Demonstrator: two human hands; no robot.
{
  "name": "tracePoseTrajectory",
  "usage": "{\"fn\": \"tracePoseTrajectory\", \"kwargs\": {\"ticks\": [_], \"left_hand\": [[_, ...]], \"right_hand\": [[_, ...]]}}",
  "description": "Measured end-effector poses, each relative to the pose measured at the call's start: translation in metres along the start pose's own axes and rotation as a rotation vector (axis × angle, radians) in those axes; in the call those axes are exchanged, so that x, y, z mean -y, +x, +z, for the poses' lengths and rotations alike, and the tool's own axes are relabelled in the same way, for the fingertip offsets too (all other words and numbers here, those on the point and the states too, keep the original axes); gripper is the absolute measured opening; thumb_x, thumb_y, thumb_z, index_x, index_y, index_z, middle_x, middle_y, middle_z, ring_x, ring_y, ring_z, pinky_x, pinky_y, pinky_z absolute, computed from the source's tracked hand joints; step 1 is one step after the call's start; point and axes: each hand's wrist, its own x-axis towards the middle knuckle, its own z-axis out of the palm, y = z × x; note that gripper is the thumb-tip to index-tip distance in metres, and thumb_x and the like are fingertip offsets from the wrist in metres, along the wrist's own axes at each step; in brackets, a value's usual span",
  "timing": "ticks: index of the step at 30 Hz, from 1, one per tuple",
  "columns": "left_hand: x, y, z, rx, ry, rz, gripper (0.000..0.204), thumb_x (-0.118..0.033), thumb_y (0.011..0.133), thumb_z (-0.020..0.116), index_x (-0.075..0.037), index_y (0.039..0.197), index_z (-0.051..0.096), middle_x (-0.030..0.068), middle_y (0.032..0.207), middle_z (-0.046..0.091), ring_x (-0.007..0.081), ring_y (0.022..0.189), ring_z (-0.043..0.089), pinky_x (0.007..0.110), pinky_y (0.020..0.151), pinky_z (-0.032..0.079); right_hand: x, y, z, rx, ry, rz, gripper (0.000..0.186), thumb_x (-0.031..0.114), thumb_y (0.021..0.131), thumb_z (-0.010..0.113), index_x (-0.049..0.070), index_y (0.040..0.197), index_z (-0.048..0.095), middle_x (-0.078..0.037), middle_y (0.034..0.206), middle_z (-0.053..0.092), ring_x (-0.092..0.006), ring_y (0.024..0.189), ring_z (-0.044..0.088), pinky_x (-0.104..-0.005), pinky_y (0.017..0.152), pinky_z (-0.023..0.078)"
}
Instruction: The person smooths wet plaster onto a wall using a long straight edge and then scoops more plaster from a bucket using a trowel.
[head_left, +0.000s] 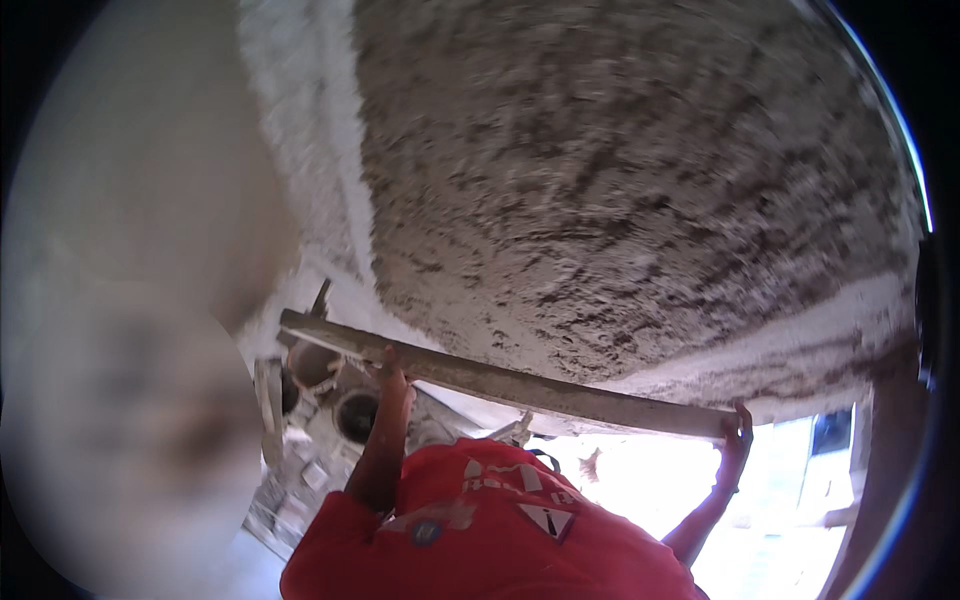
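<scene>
Plaster (620, 190), rough, grey and ridged, covers most of the wall in front of the person, with a smoother white band along its left and lower edges. A long grey straightedge (510, 383) lies across the bottom of the rough patch, sloping down from left to right, and seems to rest flat against the wall.

Both hands hold it. The left hand (393, 368) is closed around the bar about a third of the way in from its left end. The right hand (737, 428) is curled over the far right end, fingers wrapped round it. Both arms reach up from a red shirt (480, 530).

Below the bar's left end stand two round buckets (335, 390) amid rubble. A pale blur fills the left of the view; what it is cannot be told.

The step looks like levelling the plaster with the bar. A further stroke would call for even pressure from both hands, keeping the bar flush so it skims the ridges without gouging.
</scene>
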Motion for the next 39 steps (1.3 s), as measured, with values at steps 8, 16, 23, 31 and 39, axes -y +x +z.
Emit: {"fn": "tracePoseTrajectory", "kwargs": {"ticks": [8, 16, 23, 31, 39], "left_hand": [[-0.101, -0.058, 0.210, 0.152, 0.014, 0.185, 0.097, -0.020, 0.079, 0.067, -0.032, 0.140, -0.007, 0.0100, 0.138, 0.029, 0.0365, 0.116, 0.041, 0.066, 0.082, 0.040], [-0.196, -0.122, 0.391, 0.480, 0.162, 0.259, 0.094, -0.021, 0.082, 0.064, -0.016, 0.140, -0.010, 0.0170, 0.137, 0.028, 0.0365, 0.119, 0.039, 0.057, 0.089, 0.043], [-0.172, -0.085, 0.449, 0.525, 0.194, 0.415, 0.103, -0.020, 0.083, 0.062, -0.012, 0.136, -0.025, 0.0226, 0.145, -0.010, 0.0350, 0.130, 0.022, 0.039, 0.072, 0.055], [-0.252, -0.170, 0.498, 0.526, 0.268, 0.697, 0.097, -0.020, 0.085, 0.055, -0.003, 0.133, -0.027, 0.0290, 0.142, -0.002, 0.0379, 0.119, 0.036, 0.032, 0.058, 0.056], [-0.353, -0.207, 0.587, 0.572, 0.197, 0.799, 0.089, -0.024, 0.078, 0.064, -0.006, 0.133, -0.002, 0.0219, 0.125, 0.035, 0.0309, 0.092, 0.052, 0.040, 0.058, 0.051]], "right_hand": [[-0.092, 0.033, 0.003, -0.461, 0.005, -0.226, 0.048, 0.037, 0.086, 0.057, 0.008, 0.122, 0.044, -0.012, 0.127, 0.039, -0.0275, 0.112, 0.042, -0.0410, 0.085, 0.043], [-0.029, 0.061, -0.031, -0.634, -0.630, -0.600, 0.048, 0.023, 0.079, 0.063, 0.013, 0.123, 0.048, -0.015, 0.131, 0.038, -0.0347, 0.126, 0.030, -0.0490, 0.100, 0.032], [-0.034, 0.103, -0.040, -0.790, -0.848, -0.772, 0.049, 0.044, 0.091, 0.042, 0.007, 0.124, 0.045, -0.014, 0.126, 0.044, -0.0366, 0.122, 0.035, -0.0520, 0.098, 0.033], [0.001, 0.134, -0.050, -0.920, -0.886, -0.860, 0.060, 0.052, 0.089, 0.035, 0.005, 0.125, 0.044, -0.017, 0.124, 0.044, -0.0363, 0.118, 0.038, -0.0551, 0.098, 0.030], [0.083, 0.167, -0.068, -1.119, -0.855, -0.892, 0.054, 0.045, 0.088, 0.043, 0.007, 0.126, 0.044, -0.015, 0.126, 0.045, -0.0336, 0.115, 0.042, -0.0514, 0.096, 0.033]]}}
